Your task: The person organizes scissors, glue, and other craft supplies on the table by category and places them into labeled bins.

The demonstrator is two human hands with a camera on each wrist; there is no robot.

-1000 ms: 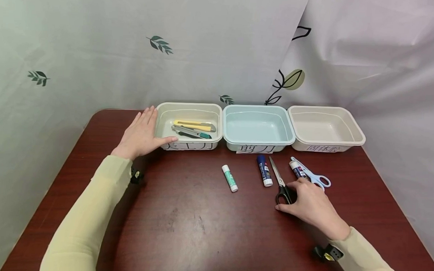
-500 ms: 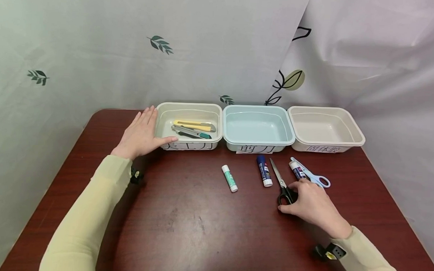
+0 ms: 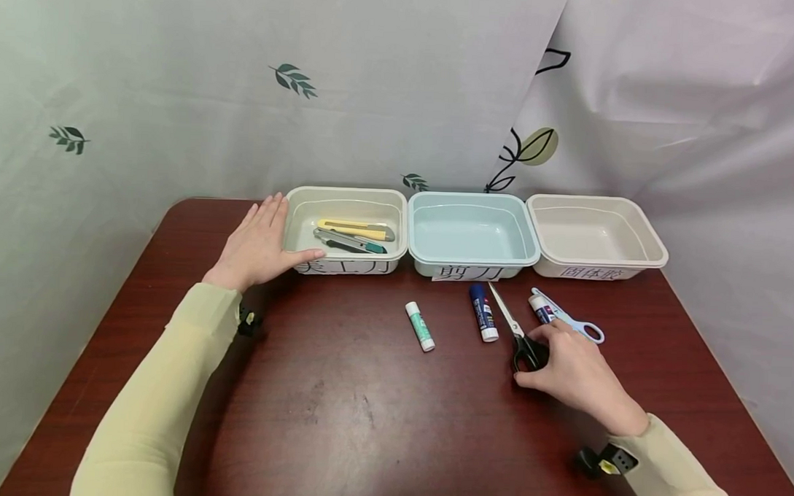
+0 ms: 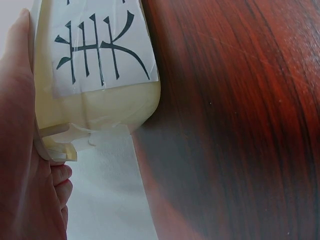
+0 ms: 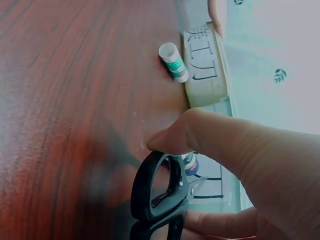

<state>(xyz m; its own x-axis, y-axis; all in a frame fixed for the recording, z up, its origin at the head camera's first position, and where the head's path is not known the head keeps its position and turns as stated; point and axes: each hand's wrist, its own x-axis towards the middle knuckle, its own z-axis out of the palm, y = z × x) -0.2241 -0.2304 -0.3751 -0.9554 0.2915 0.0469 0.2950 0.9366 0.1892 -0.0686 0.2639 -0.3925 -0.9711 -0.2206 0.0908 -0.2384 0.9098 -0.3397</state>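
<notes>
My right hand (image 3: 573,367) pinches the black handles of a pair of scissors (image 3: 529,352) between thumb and fingers. In the right wrist view, the thumb tip touches one handle loop (image 5: 144,186) while fingers show by the other. The scissors' blades point toward the blue bin (image 3: 475,214). At the left, my left hand (image 3: 255,247) rests on the cream bin (image 3: 346,205), thumb stretched along its front rim and fingers straight along its side. Inside that bin lie several utility knives, a yellow one (image 3: 353,230) among them.
A green-and-white glue stick (image 3: 420,326) and a blue glue stick (image 3: 484,313) lie left of the scissors. Another glue stick (image 3: 543,309) overlaps light-blue scissors (image 3: 592,332) near my right hand. A beige bin (image 3: 633,249) stands at the right end of the row.
My right hand has shifted slightly right with the black scissors, and their blade tips have swung a little left, toward the blue bin. The left hand has stayed in place.
</notes>
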